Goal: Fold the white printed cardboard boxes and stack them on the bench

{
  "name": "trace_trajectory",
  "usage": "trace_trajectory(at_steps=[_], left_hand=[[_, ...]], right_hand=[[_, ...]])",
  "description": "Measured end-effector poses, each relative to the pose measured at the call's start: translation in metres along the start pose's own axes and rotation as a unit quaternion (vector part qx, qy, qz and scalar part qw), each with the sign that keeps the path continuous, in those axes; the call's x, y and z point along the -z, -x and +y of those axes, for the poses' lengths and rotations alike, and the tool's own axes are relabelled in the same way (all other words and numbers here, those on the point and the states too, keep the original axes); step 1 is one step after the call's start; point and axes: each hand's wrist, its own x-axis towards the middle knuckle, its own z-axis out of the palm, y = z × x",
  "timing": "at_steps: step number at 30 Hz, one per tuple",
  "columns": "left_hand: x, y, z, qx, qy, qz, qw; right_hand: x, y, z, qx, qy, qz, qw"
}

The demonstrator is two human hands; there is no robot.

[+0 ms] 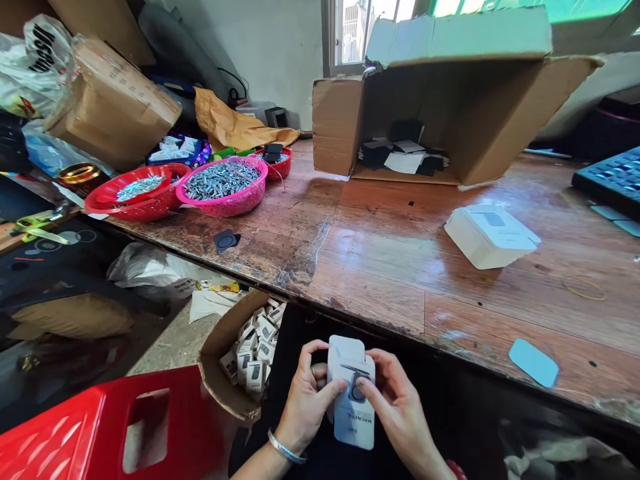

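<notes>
Both hands (303,405) hold white printed cards (353,421)

White, round-cornered cards (353,410), the front one bearing dark print, overlapped unevenly between left hand (303,403) and right hand (406,408).

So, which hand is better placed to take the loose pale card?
Probably the right hand: the loose pale card lies to its right, farther from the left hand, though both hold cards.

left fingers (331,391) + right fingers (374,395): holding cards (354,423) | 1 card stack (493,237) on table (375,257)
</notes>
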Motion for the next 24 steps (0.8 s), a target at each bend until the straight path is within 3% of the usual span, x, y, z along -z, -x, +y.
trace_trajectory(at_steps=[3,10,16,20,24], left_hand=[[0.006,0.003,-0.003,0.003,0.003,-0.044,0.999],[0.012,0.007,-0.010,-0.010,-0.007,-0.071,0.997],[0.013,0.010,-0.011,-0.016,-0.009,-0.060,0.998],[0.015,0.011,-0.011,-0.006,-0.018,-0.088,0.996],[0.018,0.014,-0.013,-0.027,-0.068,-0.125,0.990]], right_hand=[[0.005,0.007,0.005,0.010,-0.017,0.022,1.000],[0.009,0.019,0.024,0.017,-0.005,0.041,0.999],[0.004,0.019,0.025,0.029,-0.002,0.060,0.998],[0.002,0.017,0.018,0.027,0.006,0.042,0.999],[0.004,0.015,0.008,0.011,0.031,-0.023,0.999]])
